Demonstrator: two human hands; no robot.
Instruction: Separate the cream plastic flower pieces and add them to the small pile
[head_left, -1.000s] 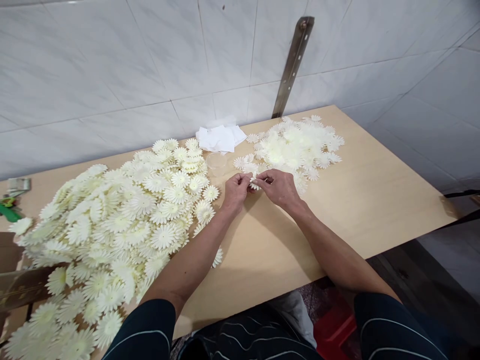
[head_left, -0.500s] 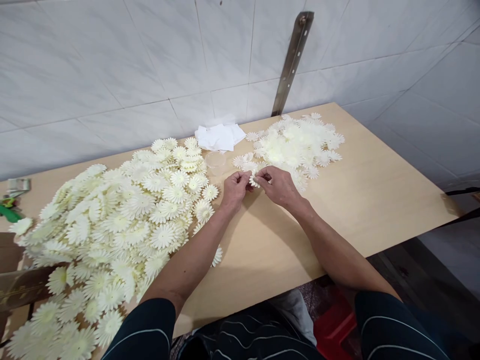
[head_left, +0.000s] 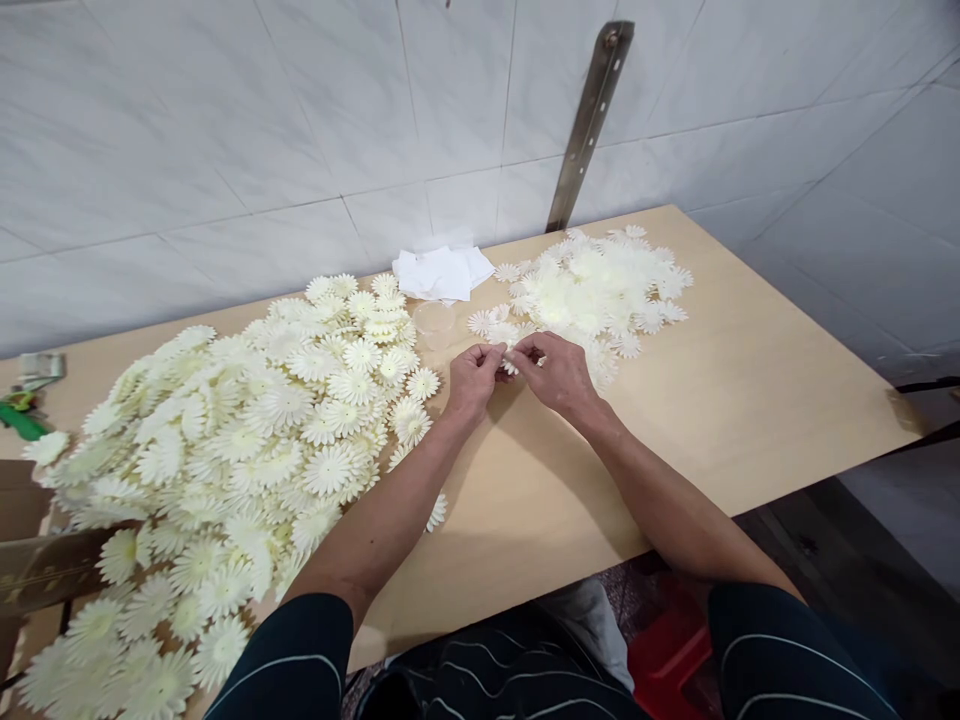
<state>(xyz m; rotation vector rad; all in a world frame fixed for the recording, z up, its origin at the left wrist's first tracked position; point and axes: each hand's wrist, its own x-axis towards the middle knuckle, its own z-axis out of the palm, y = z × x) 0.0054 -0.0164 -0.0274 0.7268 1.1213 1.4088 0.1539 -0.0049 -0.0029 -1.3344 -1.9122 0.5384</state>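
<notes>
My left hand (head_left: 474,380) and my right hand (head_left: 553,372) meet over the middle of the table, thumbs and fingertips pinched together. Between them is a small pale-yellow artificial flower (head_left: 511,367), mostly covered by my fingers. Both hands are closed on it. Just beyond my right hand lies a loose pile of thin, pale flower-shaped petal pieces (head_left: 592,280). To the left of my left hand spreads a much larger heap of cream, many-petalled flowers (head_left: 277,400).
White paper sheets (head_left: 442,272) and a clear round lid-like disc (head_left: 433,318) lie near the wall. A green-handled tool (head_left: 24,422) rests at the far left. A metal bracket (head_left: 589,130) stands against the tiled wall. Under the table's front edge is a red stool (head_left: 670,650).
My right thumb and fingers have come in closer to my left fingertips, covering more of the flower. The heaps look unchanged; the view has shifted slightly.
</notes>
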